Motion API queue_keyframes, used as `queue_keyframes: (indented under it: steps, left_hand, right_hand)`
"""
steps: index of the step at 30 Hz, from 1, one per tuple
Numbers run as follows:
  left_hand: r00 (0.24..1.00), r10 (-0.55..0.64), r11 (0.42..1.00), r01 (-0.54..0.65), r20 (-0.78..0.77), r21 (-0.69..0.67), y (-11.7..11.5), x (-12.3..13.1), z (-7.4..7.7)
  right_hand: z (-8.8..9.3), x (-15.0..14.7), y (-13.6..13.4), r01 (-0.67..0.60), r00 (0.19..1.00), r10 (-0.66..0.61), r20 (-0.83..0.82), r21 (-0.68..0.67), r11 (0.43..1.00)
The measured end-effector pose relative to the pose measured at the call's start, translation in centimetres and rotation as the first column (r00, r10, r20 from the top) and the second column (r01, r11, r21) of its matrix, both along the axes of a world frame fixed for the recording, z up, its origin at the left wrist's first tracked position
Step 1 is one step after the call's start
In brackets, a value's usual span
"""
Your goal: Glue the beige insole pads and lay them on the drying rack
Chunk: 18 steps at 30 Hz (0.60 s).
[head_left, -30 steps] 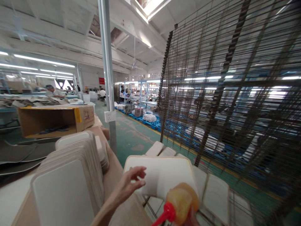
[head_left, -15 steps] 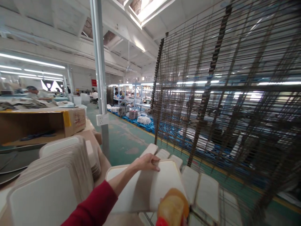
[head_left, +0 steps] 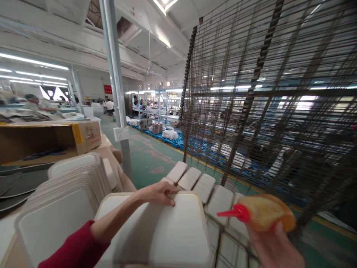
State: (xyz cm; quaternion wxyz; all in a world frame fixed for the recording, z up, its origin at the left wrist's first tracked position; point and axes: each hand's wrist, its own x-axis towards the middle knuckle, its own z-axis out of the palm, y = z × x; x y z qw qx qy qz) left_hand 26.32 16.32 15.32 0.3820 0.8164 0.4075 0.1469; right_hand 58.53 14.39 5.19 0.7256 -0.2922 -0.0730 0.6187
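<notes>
Rack (head_left: 247, 108): dark wire, tall, R of & beyond panel. Post (head_left: 115, 74): well beyond panel (head_left: 178, 230), a bit L. Box (head_left: 90, 136): L of panel, farther off. Stack (head_left: 55, 227): many pale sheets on edge, just L of panel. Panel itself: white, rounded corners, front & ctr, shadow across it. Small panels (head_left: 203, 188): in rows beyond & R of panel. Bottle (head_left: 267, 212): amber, R of panel, on its side in the air; red nozzle (head_left: 231, 213) points back twd panel.

Risks, my guess: a hard squeeze by R hand (head_left: 276, 242) might spit a drop on panel or small panels, given nozzle's aim. Panel might tip or slide if L hand (head_left: 158, 193) bears down off-ctr; can't see what's under it.

L hand: half curled at panel's far edge, thumb a little apart from fingers; can't tell if it pinches the edge or just rests. R hand: wrapped round bottle from below, thumb up the near side, other fingers mostly hidden.
</notes>
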Motion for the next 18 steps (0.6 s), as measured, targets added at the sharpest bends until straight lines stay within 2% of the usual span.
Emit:
queue_keyframes:
  steps: [3,6,13,18]
  left_hand:
    - [0.999,-0.048,0.994,0.050,0.026,-0.099,-1.0,0.5,0.4]
    - [0.997,-0.068,0.982,0.074,0.036,-0.175,-1.5,1.1,1.2]
    - [0.995,-0.079,0.964,0.090,0.053,-0.251,-2.4,2.4,2.3]
    - [0.994,-0.058,0.940,0.087,0.096,-0.329,-2.7,2.7,2.3]
  right_hand:
    - [1.8,-0.2,0.1,0.075,0.997,-0.079,0.019,0.149,0.986]
    - [2.4,-0.1,0.3,0.102,0.989,-0.123,0.078,0.239,0.966]
    - [1.6,1.0,1.3,0.014,0.950,-0.131,0.284,0.378,0.926]
    - [1.1,1.6,0.9,0.005,0.932,-0.134,0.337,0.358,0.934]
